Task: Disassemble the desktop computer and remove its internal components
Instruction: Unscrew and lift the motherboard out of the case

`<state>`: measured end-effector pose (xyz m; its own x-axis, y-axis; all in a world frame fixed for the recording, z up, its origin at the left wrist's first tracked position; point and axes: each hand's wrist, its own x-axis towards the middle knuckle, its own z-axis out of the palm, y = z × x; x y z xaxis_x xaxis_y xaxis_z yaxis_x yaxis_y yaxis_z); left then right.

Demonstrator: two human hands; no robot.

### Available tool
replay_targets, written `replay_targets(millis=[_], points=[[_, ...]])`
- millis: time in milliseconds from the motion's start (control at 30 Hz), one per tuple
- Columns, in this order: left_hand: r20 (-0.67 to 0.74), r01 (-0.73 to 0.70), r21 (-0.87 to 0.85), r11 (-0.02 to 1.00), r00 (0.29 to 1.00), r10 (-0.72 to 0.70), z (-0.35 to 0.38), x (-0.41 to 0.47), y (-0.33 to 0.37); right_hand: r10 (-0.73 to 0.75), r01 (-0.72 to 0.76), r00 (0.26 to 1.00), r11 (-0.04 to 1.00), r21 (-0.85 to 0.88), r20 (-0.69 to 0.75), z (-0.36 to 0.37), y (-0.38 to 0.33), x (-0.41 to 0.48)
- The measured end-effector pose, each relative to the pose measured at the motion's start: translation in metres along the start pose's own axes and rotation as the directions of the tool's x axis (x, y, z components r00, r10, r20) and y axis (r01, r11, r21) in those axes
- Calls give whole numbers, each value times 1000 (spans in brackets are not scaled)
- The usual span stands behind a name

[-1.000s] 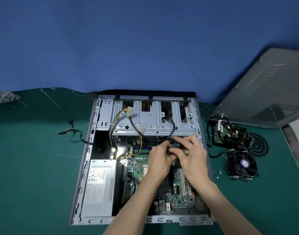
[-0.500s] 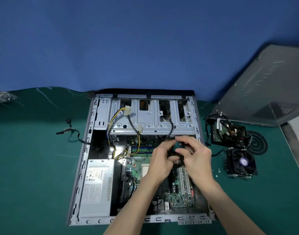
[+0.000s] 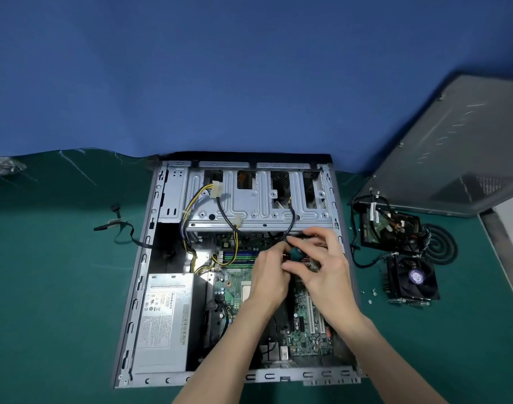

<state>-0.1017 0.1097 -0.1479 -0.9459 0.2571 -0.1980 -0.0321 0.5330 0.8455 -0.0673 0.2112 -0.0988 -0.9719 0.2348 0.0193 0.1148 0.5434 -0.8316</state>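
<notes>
The desktop case [image 3: 322, 374] lies open on its side for access from above. The power supply [image 3: 165, 319] and motherboard [image 3: 307, 336] are not yet removed. Over the board, the left hand [image 3: 271, 278] and right hand [image 3: 326, 275] both pinch the connector [image 3: 295, 252] of a black cable [image 3: 291, 220], probably to unplug it. The removed cooler fan [image 3: 412, 278] is set aside to the right. The cable runs on to the drive cage [image 3: 249, 205] beyond.

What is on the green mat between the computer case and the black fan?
In the head view, a few small shiny bits, probably screws, lie on the mat between the case and the black fan. A black cable curves just beyond them.
</notes>
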Motion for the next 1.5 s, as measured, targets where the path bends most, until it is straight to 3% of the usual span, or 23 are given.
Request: replay_targets(millis=[100, 233, 400, 600, 800, 933, 1100, 1267, 1367, 1433, 1500], points=[[-18, -18, 7, 1000, 1000, 19, 2, -3, 2, 17, -18, 999, 999, -48, -37, 3, 1, 1], [55, -89, -110, 990, 994, 96, 1, -4, -2, 114, -114, 993, 991, 67, -2, -5, 3, 3], [-63, 74, -37, 997, 995, -77, 5, -2, 1, 23, -22, 1000, 999, -34, 10, 1, 0, -2], [82, 24, -179, 983, 997, -9, 5, -4, 3, 81, -79, 996, 996, 40, -35, 1, 0, 0], [-65, 157, -64, 985, 985, -162, 9, -2, 5, 87, -86, 996, 992, 95, -7, 8, -3, -2], [65, 90, -216, 972, 995, -77, 8, -9, 2, 78, -73, 995, 995, 73, -58, 3, -2, -2], [-88, 170, -122, 978, 979, -181, 11, -6, 0, 45, -45, 998, 999, 14, -35, 8, -1, -2], [7, 85, -190, 978, 996, -85, 11, -12, 5, 60, -55, 992, 997, 46, -109, 5, 0, 0], [-72, 145, -145, 979, 985, -157, 13, -8, 4, 115, -113, 992, 993, 35, -56, 3, 2, -1], [-97, 197, -119, 973, 973, -209, 13, -6, 5, 47, -51, 998, 996, -68, -52, 6, 3, -4], [-79, 170, -110, 979, 981, -180, 12, -8, 6, 34, -38, 997, 998, -52, -71, 7, 1, -5]])
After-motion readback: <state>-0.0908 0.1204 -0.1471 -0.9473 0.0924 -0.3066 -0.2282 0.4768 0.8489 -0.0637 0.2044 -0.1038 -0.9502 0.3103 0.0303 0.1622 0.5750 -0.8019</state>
